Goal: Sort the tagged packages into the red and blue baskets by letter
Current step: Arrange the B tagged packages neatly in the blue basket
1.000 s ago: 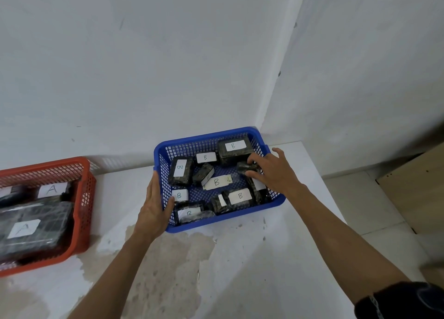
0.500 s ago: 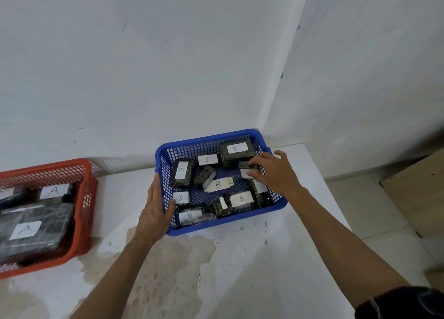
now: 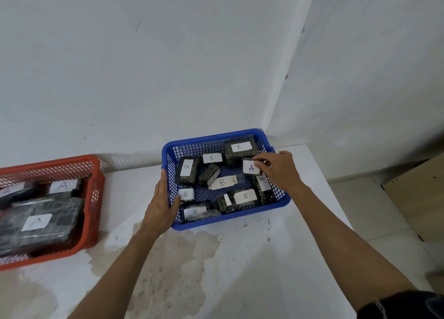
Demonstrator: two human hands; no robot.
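Note:
A blue basket point(image 3: 217, 141) stands in the table's far corner, holding several dark wrapped packages tagged B point(image 3: 238, 148). Inside it, at the right, my right hand point(image 3: 280, 169) pinches a small dark package tagged A point(image 3: 250, 167) and tilts it so its white tag faces me. My left hand point(image 3: 161, 204) holds the basket's left wall, thumb hooked over the rim. A red basket point(image 3: 95, 198) sits at the left with dark packages tagged A point(image 3: 36, 222) in it.
The white table point(image 3: 240, 270) has a brownish worn patch in front of the blue basket. White walls meet in a corner just behind the blue basket. A tiled floor and a wooden panel point(image 3: 418, 193) lie beyond the table's right edge.
My right hand has lifted and turned a small package in the blue basket, and its tag now shows the letter A. The left hand has stayed on the basket's wall.

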